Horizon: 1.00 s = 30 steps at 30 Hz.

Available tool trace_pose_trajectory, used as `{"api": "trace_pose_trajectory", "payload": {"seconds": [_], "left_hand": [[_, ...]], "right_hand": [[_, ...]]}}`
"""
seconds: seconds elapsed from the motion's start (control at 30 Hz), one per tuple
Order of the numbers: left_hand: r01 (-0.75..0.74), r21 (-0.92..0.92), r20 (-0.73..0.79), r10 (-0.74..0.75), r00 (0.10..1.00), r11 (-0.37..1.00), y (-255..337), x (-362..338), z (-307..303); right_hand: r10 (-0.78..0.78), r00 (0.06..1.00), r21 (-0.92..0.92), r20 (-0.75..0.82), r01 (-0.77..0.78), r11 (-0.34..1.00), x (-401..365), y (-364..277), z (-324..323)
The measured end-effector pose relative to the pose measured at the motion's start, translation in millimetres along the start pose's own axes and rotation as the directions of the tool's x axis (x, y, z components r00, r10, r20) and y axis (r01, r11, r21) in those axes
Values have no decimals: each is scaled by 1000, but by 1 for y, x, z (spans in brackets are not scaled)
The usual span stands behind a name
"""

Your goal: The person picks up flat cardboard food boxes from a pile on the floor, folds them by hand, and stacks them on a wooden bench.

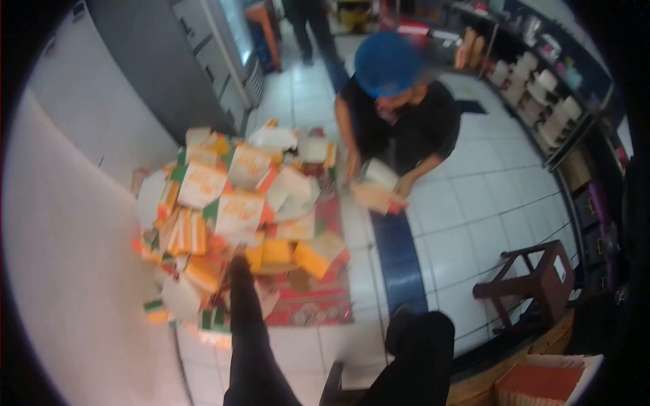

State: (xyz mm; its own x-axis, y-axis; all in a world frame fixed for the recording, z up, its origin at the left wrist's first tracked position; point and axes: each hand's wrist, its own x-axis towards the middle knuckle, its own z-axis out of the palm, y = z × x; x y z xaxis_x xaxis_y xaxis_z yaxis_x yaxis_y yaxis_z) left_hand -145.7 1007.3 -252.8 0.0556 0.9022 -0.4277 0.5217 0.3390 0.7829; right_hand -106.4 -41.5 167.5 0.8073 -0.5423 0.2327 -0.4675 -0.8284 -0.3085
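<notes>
My left hand (238, 253) is at the end of a dark sleeve, reaching into the front of a large heap of folded cardboard food boxes (240, 213). Its fingers are blurred and lost among the cartons. Around it lie a yellow-orange box (276, 252) and an orange-and-white striped box (188, 232). Many of the boxes are white with orange print and green edges. My right hand is out of the picture; a dark-clothed knee (423, 352) shows at the bottom.
Across from me a person in a blue cap (384, 64) crouches, holding an open carton (379, 186) in both hands. The heap sits on a red printed sheet (325, 294) on white tiles. A brown plastic stool (535, 284) stands right, below a rack of stacked containers (538, 95). Grey cabinets are at left.
</notes>
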Motion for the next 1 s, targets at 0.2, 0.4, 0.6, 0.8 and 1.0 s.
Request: {"api": "trace_pose_trajectory", "payload": {"seconds": [0.2, 0.4, 0.6, 0.8, 1.0], "left_hand": [[-548, 388, 238, 494, 836, 741, 0, 65, -18], [-542, 109, -496, 518, 697, 833, 100, -59, -87], [-854, 280, -320, 881, 348, 439, 224, -303, -148], [-997, 72, -178, 984, 18, 31, 289, -539, -150], [-820, -568, -125, 992, 1, -71, 303, -693, -99]], "right_hand": [[14, 1000, 69, 0, -14, 998, -17, -5, 12], [-1, 1000, 148, 19, -2, 989, -36, -4, 15], [-67, 998, 295, 21, 58, 954, -57, -5, 2], [-228, 973, 641, 31, 155, 752, -74, -55, -16], [-473, 880, 897, 47, 170, 407, -58, -143, -82]]}}
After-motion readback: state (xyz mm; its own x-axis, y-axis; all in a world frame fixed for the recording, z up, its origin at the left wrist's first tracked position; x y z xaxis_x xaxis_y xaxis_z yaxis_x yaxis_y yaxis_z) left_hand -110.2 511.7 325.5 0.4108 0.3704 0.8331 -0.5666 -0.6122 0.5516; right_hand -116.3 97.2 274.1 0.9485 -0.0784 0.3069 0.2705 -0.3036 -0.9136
